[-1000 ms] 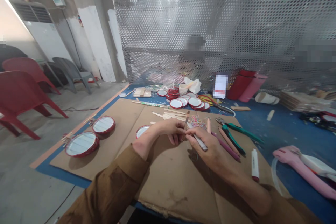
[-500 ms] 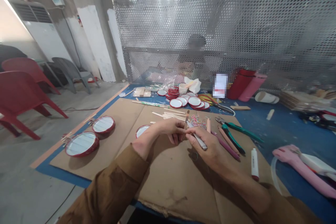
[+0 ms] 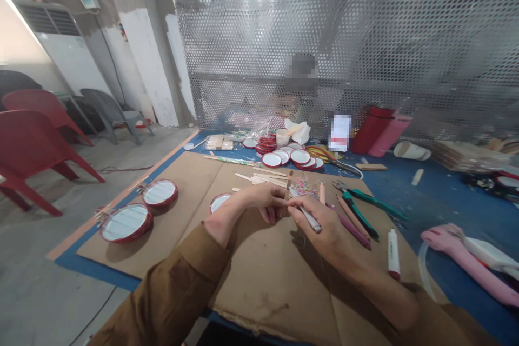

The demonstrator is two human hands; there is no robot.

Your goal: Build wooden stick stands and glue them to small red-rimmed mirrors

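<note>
Above the brown cardboard (image 3: 259,270), my left hand (image 3: 263,199) is closed around a wooden craft stick (image 3: 289,179) that stands nearly upright and looks brown at its upper part. A grey-white marker pen (image 3: 310,218) is gripped in my right hand (image 3: 324,230), its front end close against the stick. The fingertips of both hands nearly meet. Pale craft sticks (image 3: 267,177) lie loose behind my left hand, beside a heap of small coloured bits (image 3: 306,186). One round white piece with a red rim (image 3: 219,203) is partly hidden by my left wrist.
Two red-rimmed round pieces (image 3: 125,221) sit at the left with clips on their edges; more discs (image 3: 300,157) are stacked behind. Green-handled pliers (image 3: 381,204), another marker (image 3: 393,253) and a pink glue gun (image 3: 466,259) lie right. A perforated metal panel (image 3: 344,38) stands behind.
Almost nothing differs. My right hand and the marker pen have shifted very slightly, while my left hand stays in place with the stick.
</note>
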